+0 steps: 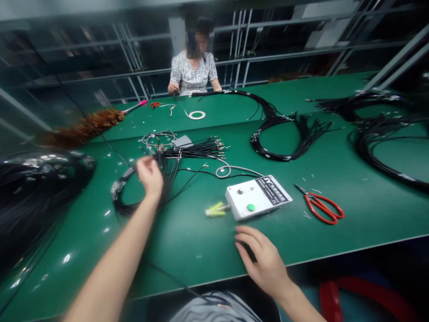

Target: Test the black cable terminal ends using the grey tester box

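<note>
My left hand [150,177] reaches over a coiled bundle of thin black cables [124,206] on the left. Its fingers are bent and closed at the black cables there; the fingertips are partly hidden. My right hand [263,259] hovers near the front edge, fingers curved and apart, holding nothing. Just beyond it sits a white control box [258,199] with a knob, a green button and a dark printed label. From its left side sticks a metal shaft with a yellow-green tip [215,210]. Bare cable ends [208,146] fan out to the right of the bundle.
Red-handled scissors [323,206] lie right of the box on the green table [187,241]. More black cable coils [279,156] lie at the right, and a plastic-wrapped pile [30,192] at the left. Across the table sits a person [194,74]. A brown duster [90,127] lies at the back left.
</note>
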`<state>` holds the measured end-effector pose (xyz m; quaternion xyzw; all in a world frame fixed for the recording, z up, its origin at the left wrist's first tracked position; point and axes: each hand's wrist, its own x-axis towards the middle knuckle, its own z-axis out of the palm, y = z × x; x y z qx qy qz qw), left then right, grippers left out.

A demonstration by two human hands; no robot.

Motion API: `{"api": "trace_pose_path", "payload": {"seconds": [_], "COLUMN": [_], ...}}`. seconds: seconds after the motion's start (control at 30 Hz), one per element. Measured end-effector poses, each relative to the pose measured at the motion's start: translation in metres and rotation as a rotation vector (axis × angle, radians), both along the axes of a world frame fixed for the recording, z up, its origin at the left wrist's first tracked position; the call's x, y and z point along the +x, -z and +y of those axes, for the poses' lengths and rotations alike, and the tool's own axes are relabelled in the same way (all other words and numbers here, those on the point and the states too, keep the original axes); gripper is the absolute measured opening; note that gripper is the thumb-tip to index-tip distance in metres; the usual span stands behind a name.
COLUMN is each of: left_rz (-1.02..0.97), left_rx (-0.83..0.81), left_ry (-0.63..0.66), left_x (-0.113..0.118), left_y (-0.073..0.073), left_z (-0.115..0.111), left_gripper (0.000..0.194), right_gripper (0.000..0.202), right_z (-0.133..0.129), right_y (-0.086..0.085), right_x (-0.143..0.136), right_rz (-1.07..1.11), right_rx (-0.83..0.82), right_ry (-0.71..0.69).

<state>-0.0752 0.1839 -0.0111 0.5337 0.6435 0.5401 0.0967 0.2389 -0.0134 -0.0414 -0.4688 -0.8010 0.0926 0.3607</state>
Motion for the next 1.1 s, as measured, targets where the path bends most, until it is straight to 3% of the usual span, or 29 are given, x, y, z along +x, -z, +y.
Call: {"api": "trace_pose_path", "payload": {"seconds": [0.1, 0.2, 0.3, 0.37, 0.43, 0.5, 0.53, 0.57, 0.63, 0.7, 0.8, 0.87, 0.97, 1.1], "left_rz": [0.105, 0.205, 0.278, 0.327, 0.377, 0.489, 0.583, 0.677, 0.772, 0.658, 0.272, 0.073, -0.078, -0.146], "left_rx": [-0.047, -0.097, -0.101, -0.092, -0.102, -0.181, -0.217, -0.251, -0.294, -0.325, -0.416, -0.474, -0.504, -0.505], "left_ry": [-0.048, -0.012, 0.003, 0.101, 0.527, 1.087, 1.276, 1.305, 1.266, 1.202, 1.069, 0.957, 0.835, 0.729], "left_x": [0.001, 0.006, 0.011, 0.02, 0.036, 0.054, 0.062, 0.069, 0.076, 0.077, 0.074, 0.074, 0.078, 0.082], "left_y": [0.008, 0.012, -0.002, -0.017, -0.033, -0.042, -0.043, -0.041, -0.033, -0.024, -0.019, -0.02, -0.022, -0.021], "left_z": [0.022, 0.024, -0.003, -0.043, -0.097, -0.155, -0.181, -0.203, -0.23, -0.239, -0.233, -0.228, -0.225, -0.225], "left_gripper": [0.011, 0.023, 0.03, 0.022, 0.013, 0.017, 0.013, 0.016, 0.018, 0.02, 0.024, 0.022, 0.018, 0.017], "right_gripper": [0.022, 0.021, 0.02, 0.02, 0.02, 0.019, 0.018, 0.017, 0.016, 0.015, 0.01, 0.007, 0.014, 0.02], "right_z": [0.001, 0.001, 0.0, 0.001, 0.001, 0.003, 0.003, 0.003, 0.003, 0.0, -0.01, -0.016, -0.019, -0.016], "right_y": [-0.001, -0.003, -0.003, -0.003, -0.002, -0.002, -0.003, -0.004, -0.009, -0.016, -0.03, -0.038, -0.042, -0.04], "right_x": [0.0, 0.0, 0.0, 0.0, -0.001, -0.001, -0.001, -0.001, -0.002, -0.005, -0.017, -0.03, -0.051, -0.067], "right_rz": [0.014, 0.035, 0.053, 0.062, 0.065, 0.057, 0.051, 0.049, 0.07, 0.164, 0.466, 0.706, 0.986, 1.128], "right_rx": [-0.018, -0.02, -0.015, -0.011, -0.01, -0.023, -0.034, -0.051, -0.088, -0.145, -0.345, -0.586, -0.887, -0.995], "right_ry": [-0.003, -0.014, -0.028, -0.035, -0.039, -0.046, -0.053, -0.06, -0.076, -0.085, -0.083, -0.095, -0.142, -0.13]}}
